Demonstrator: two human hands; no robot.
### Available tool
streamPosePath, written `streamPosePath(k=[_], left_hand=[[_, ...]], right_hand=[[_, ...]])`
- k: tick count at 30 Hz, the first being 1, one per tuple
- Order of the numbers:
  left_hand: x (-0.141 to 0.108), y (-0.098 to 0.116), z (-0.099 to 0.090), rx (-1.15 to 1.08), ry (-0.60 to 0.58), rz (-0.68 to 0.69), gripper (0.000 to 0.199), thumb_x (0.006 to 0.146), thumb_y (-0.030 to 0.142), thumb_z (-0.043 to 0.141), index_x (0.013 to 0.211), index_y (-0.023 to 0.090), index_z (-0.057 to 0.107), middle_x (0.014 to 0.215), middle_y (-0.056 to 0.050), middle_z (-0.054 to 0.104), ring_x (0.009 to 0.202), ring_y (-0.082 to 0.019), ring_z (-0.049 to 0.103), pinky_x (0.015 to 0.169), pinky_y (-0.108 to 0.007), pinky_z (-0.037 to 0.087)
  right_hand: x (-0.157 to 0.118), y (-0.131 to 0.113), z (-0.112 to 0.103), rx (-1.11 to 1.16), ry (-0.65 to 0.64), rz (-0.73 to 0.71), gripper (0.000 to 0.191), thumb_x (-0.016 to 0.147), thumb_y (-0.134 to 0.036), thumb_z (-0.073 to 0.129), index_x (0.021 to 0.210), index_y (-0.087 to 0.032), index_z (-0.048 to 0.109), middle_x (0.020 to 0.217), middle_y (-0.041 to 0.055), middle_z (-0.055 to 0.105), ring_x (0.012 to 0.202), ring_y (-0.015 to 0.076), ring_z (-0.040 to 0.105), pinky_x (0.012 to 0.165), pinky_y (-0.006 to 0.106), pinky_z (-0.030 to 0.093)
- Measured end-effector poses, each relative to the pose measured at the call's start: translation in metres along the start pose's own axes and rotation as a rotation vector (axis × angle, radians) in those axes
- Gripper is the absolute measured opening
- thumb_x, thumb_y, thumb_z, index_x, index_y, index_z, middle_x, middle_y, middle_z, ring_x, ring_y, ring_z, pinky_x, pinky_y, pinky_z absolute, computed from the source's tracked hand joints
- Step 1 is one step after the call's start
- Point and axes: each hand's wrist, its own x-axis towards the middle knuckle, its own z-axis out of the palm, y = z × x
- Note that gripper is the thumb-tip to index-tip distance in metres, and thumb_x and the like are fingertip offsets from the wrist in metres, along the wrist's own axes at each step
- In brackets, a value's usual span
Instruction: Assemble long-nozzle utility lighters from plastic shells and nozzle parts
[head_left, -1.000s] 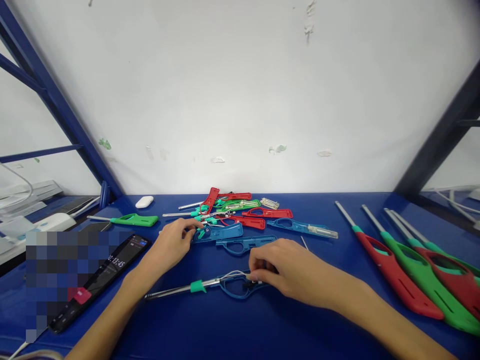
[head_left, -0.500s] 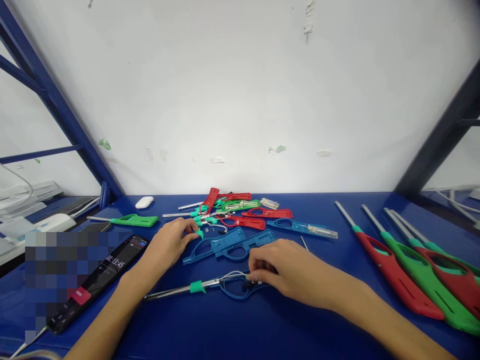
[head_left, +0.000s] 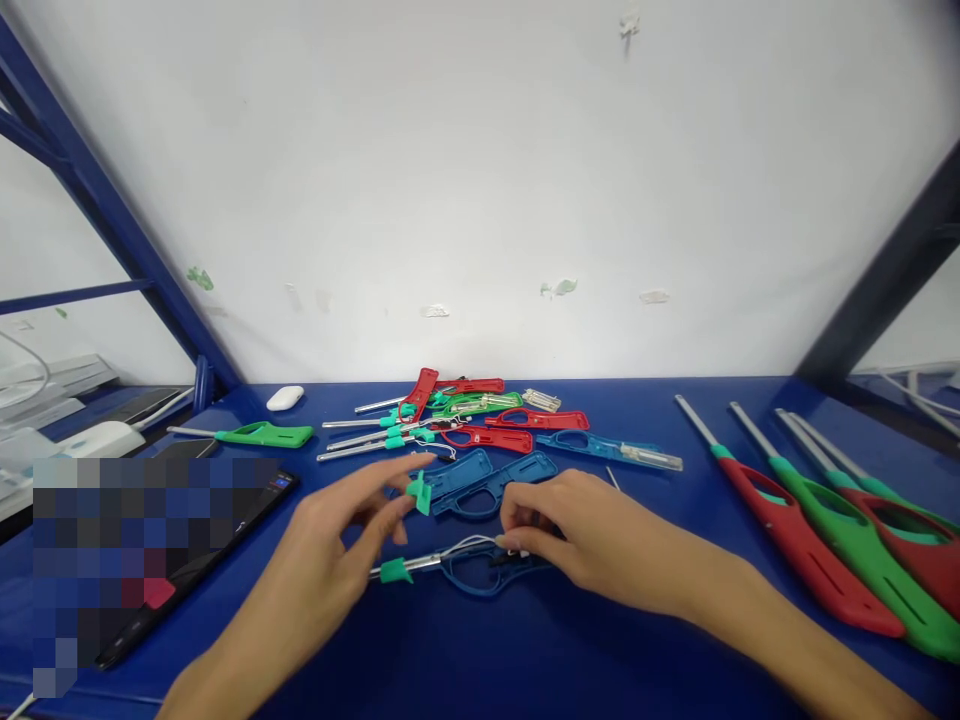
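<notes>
Between thumb and fingers, my left hand (head_left: 337, 530) pinches a small teal plastic piece (head_left: 421, 492), held above the near lighter's metal tube. My right hand (head_left: 559, 525) is closed at the white wire and small dark part over the blue half-shell (head_left: 480, 575), whose right end it partly hides. The metal tube (head_left: 427, 562) lies in this shell and carries a teal collar (head_left: 394, 571); its left end is behind my left hand. Just behind are two blue half-shells, one (head_left: 476, 500) with a loop handle.
Red, green and blue shells (head_left: 536, 418), metal tubes and clear parts lie near the wall. Assembled lighters (head_left: 810, 535) lie on the right. On the left are a green lighter (head_left: 266, 434), a white case (head_left: 285, 398) and a phone (head_left: 259, 515).
My left hand has lifted the teal piece off the table area by the parts and moved right and nearer, over the metal tube. My right hand stays at the blue shell.
</notes>
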Motion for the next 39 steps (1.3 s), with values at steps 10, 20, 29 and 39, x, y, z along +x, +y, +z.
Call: streamPosePath(k=[10, 20, 29, 39], left_hand=[[-0.022, 0.019, 0.033, -0.213, -0.037, -0.066, 0.037, 0.098, 0.058, 0.056, 0.121, 0.030, 0.064, 0.067, 0.005, 0.069, 0.054, -0.012, 0.061, 0.052, -0.022, 0.046], [-0.026, 0.016, 0.046, -0.206, 0.059, -0.062, 0.021, 0.093, 0.052, 0.065, 0.100, 0.033, 0.072, 0.071, 0.005, 0.071, 0.055, -0.012, 0.062, 0.052, -0.021, 0.047], [-0.027, 0.004, 0.056, -0.151, 0.184, 0.042, 0.018, 0.089, 0.055, 0.071, 0.098, 0.045, 0.082, 0.094, 0.001, 0.076, 0.079, -0.018, 0.072, 0.068, -0.026, 0.059], [-0.024, 0.015, 0.054, -0.090, 0.236, 0.113, 0.011, 0.089, 0.041, 0.073, 0.095, 0.046, 0.080, 0.086, 0.013, 0.081, 0.072, -0.011, 0.077, 0.064, -0.015, 0.060]], right_hand=[[0.004, -0.004, 0.000, 0.145, 0.015, 0.052, 0.020, 0.103, -0.037, 0.061, 0.087, -0.025, 0.067, 0.072, -0.0069, 0.069, 0.062, 0.0098, 0.055, 0.057, 0.025, 0.035], [0.006, -0.005, 0.005, 0.273, 0.046, 0.062, 0.020, 0.101, -0.038, 0.064, 0.087, -0.025, 0.069, 0.071, -0.0068, 0.069, 0.061, 0.0092, 0.058, 0.056, 0.021, 0.039], [0.005, -0.003, 0.005, 0.323, 0.022, 0.063, 0.019, 0.101, -0.037, 0.063, 0.089, -0.024, 0.068, 0.070, -0.0076, 0.071, 0.058, 0.0076, 0.058, 0.054, 0.020, 0.039], [0.006, -0.005, 0.005, 0.319, 0.047, 0.043, 0.017, 0.100, -0.034, 0.065, 0.086, -0.024, 0.068, 0.071, -0.0089, 0.070, 0.060, 0.0062, 0.057, 0.055, 0.019, 0.038]])
